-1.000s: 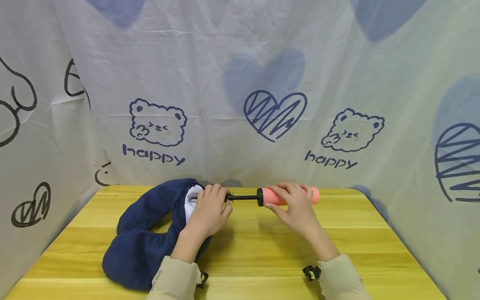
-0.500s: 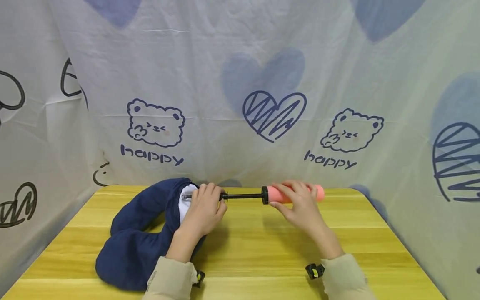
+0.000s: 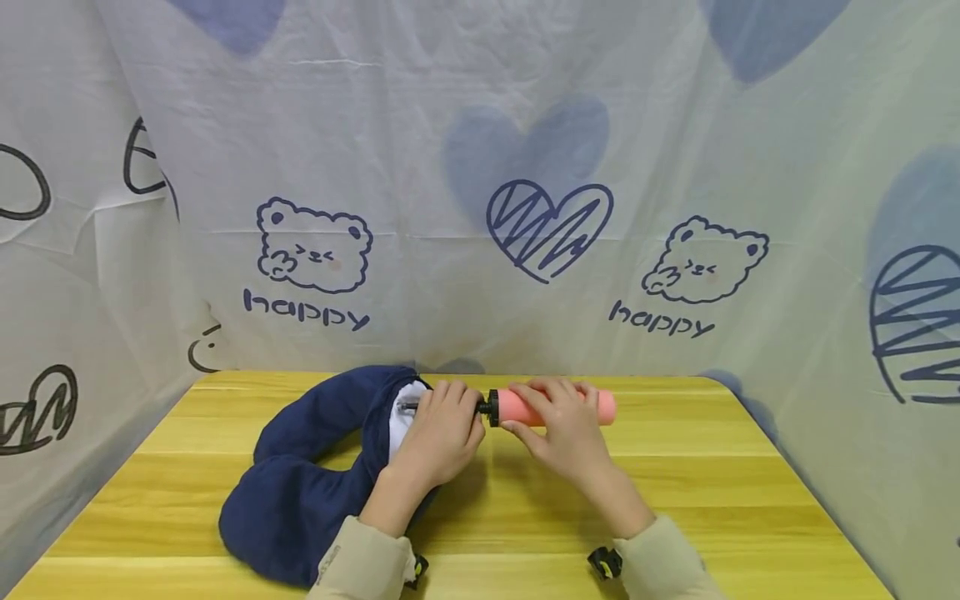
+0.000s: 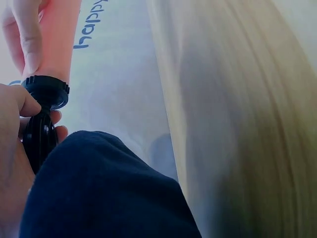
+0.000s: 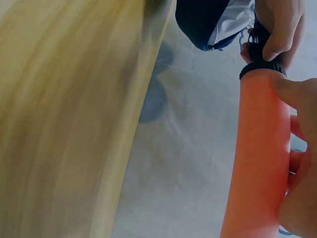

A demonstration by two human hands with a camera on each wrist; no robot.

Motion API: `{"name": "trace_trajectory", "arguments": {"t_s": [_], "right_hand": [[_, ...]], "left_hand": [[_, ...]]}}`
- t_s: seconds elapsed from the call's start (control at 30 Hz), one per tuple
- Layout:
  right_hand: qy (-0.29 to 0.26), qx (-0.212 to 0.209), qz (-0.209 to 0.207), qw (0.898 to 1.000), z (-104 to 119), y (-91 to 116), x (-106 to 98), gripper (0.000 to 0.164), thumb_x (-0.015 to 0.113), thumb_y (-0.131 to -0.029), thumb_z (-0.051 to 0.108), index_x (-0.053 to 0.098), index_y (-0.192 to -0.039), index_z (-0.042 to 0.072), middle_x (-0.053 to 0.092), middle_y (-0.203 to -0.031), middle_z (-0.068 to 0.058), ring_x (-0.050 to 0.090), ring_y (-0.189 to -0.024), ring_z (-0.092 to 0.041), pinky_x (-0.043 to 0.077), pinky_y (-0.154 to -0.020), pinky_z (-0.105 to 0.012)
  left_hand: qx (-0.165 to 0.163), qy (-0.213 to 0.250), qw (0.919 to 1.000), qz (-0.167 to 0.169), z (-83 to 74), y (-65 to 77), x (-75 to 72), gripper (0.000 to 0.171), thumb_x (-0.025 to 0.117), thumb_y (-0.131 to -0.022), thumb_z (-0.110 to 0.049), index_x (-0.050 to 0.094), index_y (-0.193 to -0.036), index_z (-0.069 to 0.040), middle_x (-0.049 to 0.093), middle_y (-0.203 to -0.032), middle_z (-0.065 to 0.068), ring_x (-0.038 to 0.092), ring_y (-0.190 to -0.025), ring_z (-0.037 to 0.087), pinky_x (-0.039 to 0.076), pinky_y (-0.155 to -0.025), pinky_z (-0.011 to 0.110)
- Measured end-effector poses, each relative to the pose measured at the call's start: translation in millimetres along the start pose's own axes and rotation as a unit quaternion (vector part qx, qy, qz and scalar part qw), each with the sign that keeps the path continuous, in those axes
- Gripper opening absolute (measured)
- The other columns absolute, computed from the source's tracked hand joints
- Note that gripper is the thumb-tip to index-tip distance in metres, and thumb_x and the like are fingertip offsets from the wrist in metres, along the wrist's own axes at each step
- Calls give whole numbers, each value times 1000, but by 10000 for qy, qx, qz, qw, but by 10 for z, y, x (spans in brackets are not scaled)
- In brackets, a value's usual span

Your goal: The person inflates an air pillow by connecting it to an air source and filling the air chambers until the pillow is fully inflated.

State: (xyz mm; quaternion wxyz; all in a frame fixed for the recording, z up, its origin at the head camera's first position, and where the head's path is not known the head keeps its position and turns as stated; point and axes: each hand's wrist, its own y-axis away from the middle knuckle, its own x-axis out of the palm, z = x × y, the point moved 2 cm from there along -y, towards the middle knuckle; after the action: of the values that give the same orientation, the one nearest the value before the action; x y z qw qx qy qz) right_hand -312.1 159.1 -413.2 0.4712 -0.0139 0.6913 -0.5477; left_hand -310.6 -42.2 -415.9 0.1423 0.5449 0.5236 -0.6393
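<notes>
A pink hand pump [image 5: 260, 153] lies level across the head view. My right hand [image 3: 566, 433] grips its barrel, thumb near the black end collar [image 4: 49, 89]. My left hand [image 3: 442, 433] holds the black handle [image 4: 37, 144], which sits close against the collar, with little of the rod showing. Left of that hand, the pump's thin tip [image 3: 407, 406] reaches to the white inner part [image 3: 401, 429] showing at the opening of a navy U-shaped neck pillow [image 3: 277, 517]. The left palm hides part of the handle.
The pillow rests on a yellow wood-grain table [image 3: 525, 533], on its left half. Behind the table hangs a pale cloth [image 3: 420, 150] printed with hearts and bears. Black wrist devices [image 3: 604, 563] show near both cuffs.
The rod first lengthens slightly as the right hand draws the barrel right. Now the barrel has slid left up to the left hand, and the pillow and left hand have shifted slightly right.
</notes>
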Motion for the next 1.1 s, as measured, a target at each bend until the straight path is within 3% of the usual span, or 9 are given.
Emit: {"name": "trace_trajectory", "arguments": {"t_s": [0.47,0.73,1.1], "right_hand": [[7,341,237,9991,-63,-8,-33,50,85,-84,41,74,-124,14,70,-117,-11,63,-111,-33,34,-95,-63],[-125,281,183,9994,-190,-38,-109,52,87,-83,37,74,-126,12,70,-115,-11,63,-110,-35,34,-96,-64],[-287,954,841,9915,-516,-18,-329,52,86,-86,35,72,-132,14,67,-127,-11,57,-122,-34,24,-104,-62]], "left_hand": [[-196,169,9997,-51,45,-27,-16,19,55,-102,-19,66,-113,-8,60,-109,6,50,-102,27,41,-90,44],[-301,237,9993,-35,144,-37,-77,21,55,-102,-19,66,-118,-9,60,-113,7,50,-105,28,40,-93,46],[-598,331,9977,13,355,-15,-189,26,54,-103,-19,66,-122,-6,59,-115,8,47,-106,29,37,-92,47]]}}
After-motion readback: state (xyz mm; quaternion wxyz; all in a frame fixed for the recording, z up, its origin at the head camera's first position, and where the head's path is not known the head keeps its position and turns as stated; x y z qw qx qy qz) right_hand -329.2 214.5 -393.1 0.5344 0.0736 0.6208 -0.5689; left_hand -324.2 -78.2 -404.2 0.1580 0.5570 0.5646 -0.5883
